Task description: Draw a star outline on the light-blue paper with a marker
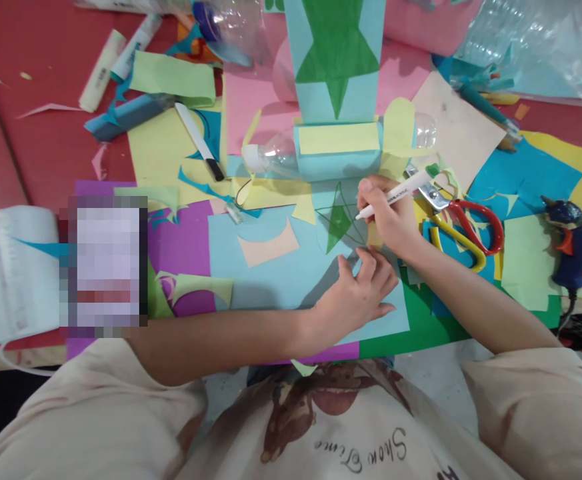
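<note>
A white marker (401,192) with a green end is gripped in my right hand (388,217), its tip end pointing left over a star outline (339,223). That star is drawn in green on a light blue sheet (271,287), and part of it is coloured in. Below the star, my left hand (358,290) rests on the same sheet with its fingers bent and apart, holding nothing visible. Just beyond the drawing lies a plastic bottle (275,155) wrapped in light blue and yellow paper. Behind it is a light blue piece with a filled green star (338,47).
Scissors (471,223) with red and yellow handles lie right of my right hand. A blue glue gun (571,247) stands at the far right. A black-and-white marker (201,143), paper scraps and a blurred-out rectangular object (108,260) lie on the left. Clear plastic bottles (531,47) sit at the back.
</note>
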The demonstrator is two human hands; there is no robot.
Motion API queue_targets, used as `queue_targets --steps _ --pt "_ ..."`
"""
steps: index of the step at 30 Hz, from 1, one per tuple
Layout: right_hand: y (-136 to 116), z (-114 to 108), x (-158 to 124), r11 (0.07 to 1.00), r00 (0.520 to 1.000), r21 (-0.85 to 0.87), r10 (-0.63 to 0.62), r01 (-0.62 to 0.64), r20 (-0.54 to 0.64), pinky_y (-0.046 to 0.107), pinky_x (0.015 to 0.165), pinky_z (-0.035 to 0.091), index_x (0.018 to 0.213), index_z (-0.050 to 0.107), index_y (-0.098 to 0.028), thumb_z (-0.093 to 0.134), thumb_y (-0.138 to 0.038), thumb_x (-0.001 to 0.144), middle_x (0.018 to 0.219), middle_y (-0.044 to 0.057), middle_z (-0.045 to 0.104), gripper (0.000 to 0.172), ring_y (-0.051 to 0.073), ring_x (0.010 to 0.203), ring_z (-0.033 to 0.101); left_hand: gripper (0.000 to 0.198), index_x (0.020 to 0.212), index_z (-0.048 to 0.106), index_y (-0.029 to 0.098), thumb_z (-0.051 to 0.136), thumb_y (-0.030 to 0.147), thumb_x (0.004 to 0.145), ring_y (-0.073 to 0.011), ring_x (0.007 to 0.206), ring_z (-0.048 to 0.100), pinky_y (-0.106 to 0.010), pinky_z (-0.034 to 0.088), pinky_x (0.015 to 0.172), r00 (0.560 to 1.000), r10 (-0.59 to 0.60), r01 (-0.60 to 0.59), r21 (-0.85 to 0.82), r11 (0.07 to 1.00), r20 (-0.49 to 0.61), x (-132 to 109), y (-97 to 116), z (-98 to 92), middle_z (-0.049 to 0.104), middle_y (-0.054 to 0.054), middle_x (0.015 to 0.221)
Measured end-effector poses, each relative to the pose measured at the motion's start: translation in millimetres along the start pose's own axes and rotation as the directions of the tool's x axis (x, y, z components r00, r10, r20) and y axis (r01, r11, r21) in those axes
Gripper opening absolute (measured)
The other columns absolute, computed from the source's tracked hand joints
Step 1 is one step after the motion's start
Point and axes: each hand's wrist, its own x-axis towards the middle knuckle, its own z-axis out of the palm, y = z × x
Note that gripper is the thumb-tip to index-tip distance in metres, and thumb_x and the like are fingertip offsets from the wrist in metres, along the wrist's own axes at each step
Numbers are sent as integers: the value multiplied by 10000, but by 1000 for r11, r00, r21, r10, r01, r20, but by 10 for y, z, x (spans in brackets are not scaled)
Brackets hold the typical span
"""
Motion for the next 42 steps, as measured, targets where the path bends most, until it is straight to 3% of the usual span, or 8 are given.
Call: queue_targets --steps 6,11,17,31,38,42 --pt "49 -67 -10 999 1000 31 7 -7 -4 245 454 298 634 479 -203 434 -357 906 521 -29 407 316 85 471 377 521 1213 548 116 258 477 975 -278 1036 553 -384 568 741 1000 -3 3 9 1000 -2 -4 -3 -2 574 -165 1171" --pt "1 -66 11 998 999 -58 19 -18 27 243 491 333 651 476 -199 558 -210 794 574 -37 476 165 81 513 425 525 1216 548 113 253 474 975 -274 1031 551 -376 572 744 1000 -5 5 17 1000 5 -2 -10 -9 576 -160 1168" --pt "8 -42 40 981 997 -186 68 -61 27 258 482 296 545 326 -214 599 -234 762 482 -59 357 349 81 484 379 525 1224 546 110 260 473 973 -276 1039 546 -377 571 748 1000 -10 10 19 1000 1 -6 -4 -9 574 -164 1182" --pt "40 -29 62 967 996 -256 33 -11 79 259 474 206 538 267 -209 558 -158 711 504 -67 258 342 66 498 261 533 1233 541 107 263 480 973 -286 1046 547 -389 557 749 1000 -2 2 13 1000 -5 -7 -4 -1 571 -175 1192" --pt "44 -28 69 988 997 -151 52 -43 61 247 482 306 565 313 -215 536 -212 778 490 -58 349 308 80 486 359 515 1240 545 119 275 467 974 -287 1053 543 -389 548 760 1000 -2 2 -6 1000 20 -5 -12 -21 571 -178 1202" --pt "39 -26 72 982 998 -189 27 -15 61 251 487 295 572 305 -216 543 -212 773 514 -54 343 312 82 502 350 519 1245 544 121 278 474 972 -291 1058 539 -395 542 754 1000 0 0 -16 1000 27 -5 -5 -22 567 -184 1209"
